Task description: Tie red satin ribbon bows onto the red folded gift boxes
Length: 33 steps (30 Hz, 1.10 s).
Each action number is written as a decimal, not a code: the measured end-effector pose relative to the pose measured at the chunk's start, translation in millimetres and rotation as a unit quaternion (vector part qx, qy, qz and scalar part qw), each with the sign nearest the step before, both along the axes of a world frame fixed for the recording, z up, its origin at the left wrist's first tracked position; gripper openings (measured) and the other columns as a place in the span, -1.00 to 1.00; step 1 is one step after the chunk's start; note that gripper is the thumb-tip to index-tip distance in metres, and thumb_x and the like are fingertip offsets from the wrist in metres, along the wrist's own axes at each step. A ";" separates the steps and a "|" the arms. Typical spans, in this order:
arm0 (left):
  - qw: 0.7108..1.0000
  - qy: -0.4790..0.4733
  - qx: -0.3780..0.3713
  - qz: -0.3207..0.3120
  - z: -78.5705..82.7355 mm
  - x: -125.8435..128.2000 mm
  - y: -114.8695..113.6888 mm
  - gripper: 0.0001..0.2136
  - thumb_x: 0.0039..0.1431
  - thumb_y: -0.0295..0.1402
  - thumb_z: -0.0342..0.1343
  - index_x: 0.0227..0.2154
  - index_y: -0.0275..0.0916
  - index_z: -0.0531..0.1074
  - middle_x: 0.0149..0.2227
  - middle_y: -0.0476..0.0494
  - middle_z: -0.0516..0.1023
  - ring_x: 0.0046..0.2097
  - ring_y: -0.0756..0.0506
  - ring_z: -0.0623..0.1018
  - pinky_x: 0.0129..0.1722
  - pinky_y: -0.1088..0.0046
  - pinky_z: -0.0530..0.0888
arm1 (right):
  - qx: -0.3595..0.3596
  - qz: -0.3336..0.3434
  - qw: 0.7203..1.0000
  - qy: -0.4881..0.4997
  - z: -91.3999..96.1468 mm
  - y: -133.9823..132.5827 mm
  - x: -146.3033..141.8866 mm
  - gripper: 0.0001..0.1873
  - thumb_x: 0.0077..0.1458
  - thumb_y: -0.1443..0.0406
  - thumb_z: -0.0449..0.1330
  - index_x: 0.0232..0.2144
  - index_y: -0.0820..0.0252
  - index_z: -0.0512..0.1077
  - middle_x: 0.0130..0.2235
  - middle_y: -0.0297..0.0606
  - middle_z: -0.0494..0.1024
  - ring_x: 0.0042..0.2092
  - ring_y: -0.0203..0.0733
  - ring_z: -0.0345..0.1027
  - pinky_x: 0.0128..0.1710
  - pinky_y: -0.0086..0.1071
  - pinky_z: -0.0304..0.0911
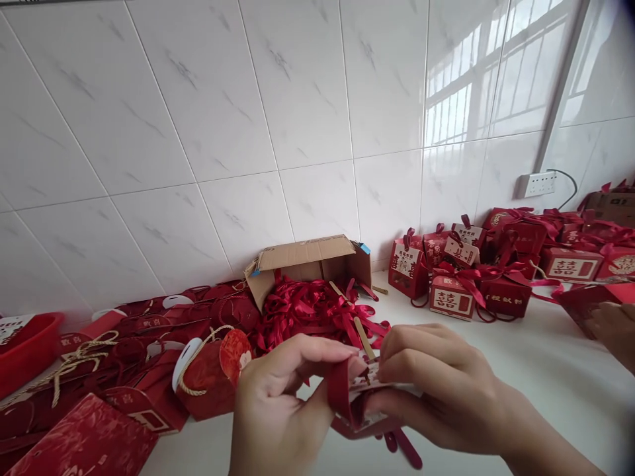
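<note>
Both of my hands hold a small red paper gift box [344, 396] above the white tabletop. Its open edges show a pale printed panel. My left hand [280, 403] pinches the box's left side between thumb and fingers. From the right, my right hand [441, 383] grips the pale panel, its fingers curled over and covering much of it. A dark red strap [409, 449] hangs or lies below the box; where it is attached cannot be made out. Behind my hands, a heap of red ribbons [307, 307] spills from a cardboard box [310, 252] lying on its side.
Red gift boxes with rope handles [208, 380] crowd the left, beside a red tray [30, 357]. Finished-looking boxes with ribbon bows [451, 294] cluster at the right by the tiled wall [307, 119]. Another person's hand [615, 330] touches a red box at the right edge.
</note>
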<state>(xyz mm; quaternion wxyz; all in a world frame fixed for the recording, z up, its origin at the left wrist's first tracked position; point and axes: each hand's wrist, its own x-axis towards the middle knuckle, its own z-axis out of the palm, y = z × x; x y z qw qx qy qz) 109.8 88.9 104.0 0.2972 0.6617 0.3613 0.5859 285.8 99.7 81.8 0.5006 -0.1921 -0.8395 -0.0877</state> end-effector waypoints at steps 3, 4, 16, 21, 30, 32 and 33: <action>0.999 -0.029 -0.016 0.010 -3.3 3.4 -2.0 -0.95 -0.11 -0.47 0.30 -0.55 -0.18 0.57 -0.56 0.01 0.61 -0.52 -0.01 0.59 -0.55 0.68 0.52 | -0.001 -0.007 1.000 -0.011 -2.3 0.9 0.4 -0.85 0.20 0.34 0.14 -0.44 0.26 0.32 -0.51 -0.31 0.38 -0.51 -0.35 0.18 -0.52 -0.46 0.10; 0.999 -0.036 -0.020 0.010 -4.3 4.3 -2.6 -0.93 -0.12 -0.47 0.31 -0.55 -0.17 0.58 -0.57 0.02 0.60 -0.52 0.00 0.58 -0.56 0.70 0.51 | -0.001 -0.008 1.000 -0.013 -2.6 0.8 0.8 -0.85 0.19 0.35 0.14 -0.43 0.26 0.32 -0.51 -0.31 0.38 -0.50 -0.35 0.19 -0.52 -0.46 0.10; 0.996 -0.045 -0.074 -0.030 -2.4 3.0 -6.0 -0.91 -0.15 -0.48 0.31 -0.56 -0.14 0.60 -0.58 0.06 0.61 -0.58 0.03 0.57 -0.57 0.72 0.53 | -0.001 -0.010 1.000 -0.011 -3.7 -0.9 -0.1 -0.88 0.21 0.35 0.11 -0.40 0.25 0.31 -0.50 -0.31 0.36 -0.49 -0.35 0.19 -0.52 -0.47 0.09; 0.994 -0.038 -0.093 -0.048 -2.0 4.1 -5.3 -0.93 -0.13 -0.48 0.28 -0.57 -0.18 0.58 -0.60 0.04 0.59 -0.58 0.02 0.56 -0.59 0.70 0.53 | 0.011 -0.025 0.999 -0.028 -3.7 1.9 1.8 -0.86 0.19 0.38 0.11 -0.44 0.24 0.30 -0.50 -0.31 0.35 -0.49 -0.35 0.18 -0.52 -0.46 0.10; 0.982 -0.047 -0.033 -0.182 5.0 -7.6 -5.5 -0.92 -0.04 -0.49 0.27 -0.55 -0.18 0.56 -0.46 -0.08 0.62 -0.60 0.01 0.52 -0.61 0.56 0.53 | 0.123 0.001 0.989 0.081 -2.2 1.2 -4.7 -0.84 0.15 0.29 0.21 -0.29 0.33 0.40 -0.48 -0.24 0.44 -0.42 -0.25 0.39 -0.43 -0.39 0.35; 0.983 -0.020 0.011 -0.181 6.5 -10.7 -4.4 -0.90 -0.02 -0.50 0.26 -0.52 -0.16 0.58 -0.48 -0.10 0.63 -0.47 -0.05 0.58 -0.47 0.50 0.58 | 0.129 -0.005 0.988 0.088 -1.3 -0.6 -6.5 -0.81 0.15 0.29 0.21 -0.23 0.36 0.41 -0.48 -0.24 0.46 -0.42 -0.26 0.41 -0.44 -0.40 0.37; 0.983 -0.006 0.030 -0.181 7.3 -12.2 -3.7 -0.88 -0.01 -0.51 0.25 -0.51 -0.14 0.58 -0.48 -0.10 0.63 -0.39 -0.08 0.60 -0.40 0.47 0.59 | 0.125 -0.010 0.988 0.086 -0.9 -1.6 -6.9 -0.81 0.16 0.29 0.19 -0.22 0.36 0.42 -0.48 -0.24 0.47 -0.42 -0.26 0.41 -0.44 -0.41 0.37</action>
